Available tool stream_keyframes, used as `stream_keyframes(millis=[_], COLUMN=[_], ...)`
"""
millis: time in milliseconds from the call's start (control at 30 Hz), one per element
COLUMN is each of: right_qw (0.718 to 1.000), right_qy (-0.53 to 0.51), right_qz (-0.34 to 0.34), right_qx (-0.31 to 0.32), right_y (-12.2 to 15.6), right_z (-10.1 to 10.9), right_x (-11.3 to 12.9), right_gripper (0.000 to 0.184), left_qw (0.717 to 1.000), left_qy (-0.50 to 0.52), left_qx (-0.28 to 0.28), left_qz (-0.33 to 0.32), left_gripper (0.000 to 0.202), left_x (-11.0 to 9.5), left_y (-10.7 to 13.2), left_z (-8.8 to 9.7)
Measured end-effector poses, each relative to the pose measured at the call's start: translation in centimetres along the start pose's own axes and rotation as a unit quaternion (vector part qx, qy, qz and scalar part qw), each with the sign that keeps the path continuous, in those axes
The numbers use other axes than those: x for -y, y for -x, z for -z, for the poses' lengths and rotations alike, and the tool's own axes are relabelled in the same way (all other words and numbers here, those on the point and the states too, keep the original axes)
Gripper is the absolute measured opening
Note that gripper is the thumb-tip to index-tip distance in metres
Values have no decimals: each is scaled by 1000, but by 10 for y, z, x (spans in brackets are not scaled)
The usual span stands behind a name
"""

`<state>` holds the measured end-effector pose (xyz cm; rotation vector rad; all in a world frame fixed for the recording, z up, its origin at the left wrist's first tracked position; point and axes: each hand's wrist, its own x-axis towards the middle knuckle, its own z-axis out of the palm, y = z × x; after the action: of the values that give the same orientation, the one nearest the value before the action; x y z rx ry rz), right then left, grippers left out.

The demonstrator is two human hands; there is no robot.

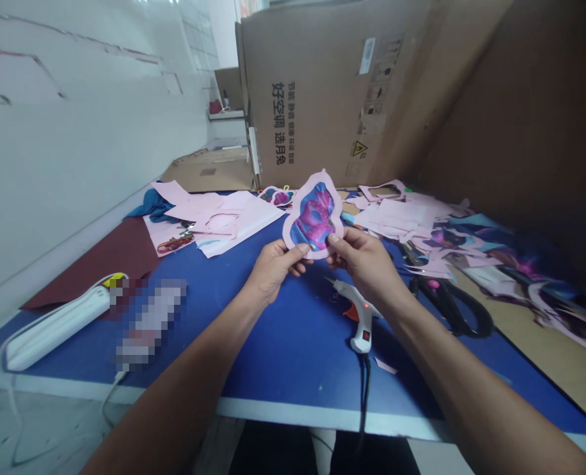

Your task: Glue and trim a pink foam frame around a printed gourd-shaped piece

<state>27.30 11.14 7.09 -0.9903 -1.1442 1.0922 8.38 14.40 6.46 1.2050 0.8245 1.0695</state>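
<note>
A gourd-shaped cutout (317,214), with a pink border round a shiny blue and magenta fabric centre, is held upright above the blue table. My left hand (275,267) pinches its lower left edge between thumb and fingers. At the lower right edge, my right hand (362,257) grips it the same way, thumb on the front. Below my right hand lies a white glue gun (362,320) with an orange trigger and a small red light, its cord running off the table's front edge. Black-handled scissors (453,307) rest to the right of it.
Pink sheet scraps (240,214) lie at the back left, and more pink offcuts (401,214) pile up at the right. A white power strip (60,326) sits on the left by a maroon sheet (99,264). A large cardboard box (322,99) stands behind the table (273,356).
</note>
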Motion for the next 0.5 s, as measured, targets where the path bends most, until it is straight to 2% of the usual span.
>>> stream_keyframes(millis=[133,333,500], right_qw=[999,997,997], right_qy=[40,71,73], right_qz=[4,10,-7], right_qx=[0,-3,6], right_y=[0,0,-1], right_z=[0,2,2], right_x=[1,1,0], right_gripper=[48,47,49], left_qw=[999,998,995], left_qy=[-6,-18,-10], left_qx=[-36,-38,-73], left_qz=[-32,-51,-67], left_gripper=[42,40,38], left_x=[-1,-5,-7], left_y=[-2,-2,-3], left_z=[2,4,6])
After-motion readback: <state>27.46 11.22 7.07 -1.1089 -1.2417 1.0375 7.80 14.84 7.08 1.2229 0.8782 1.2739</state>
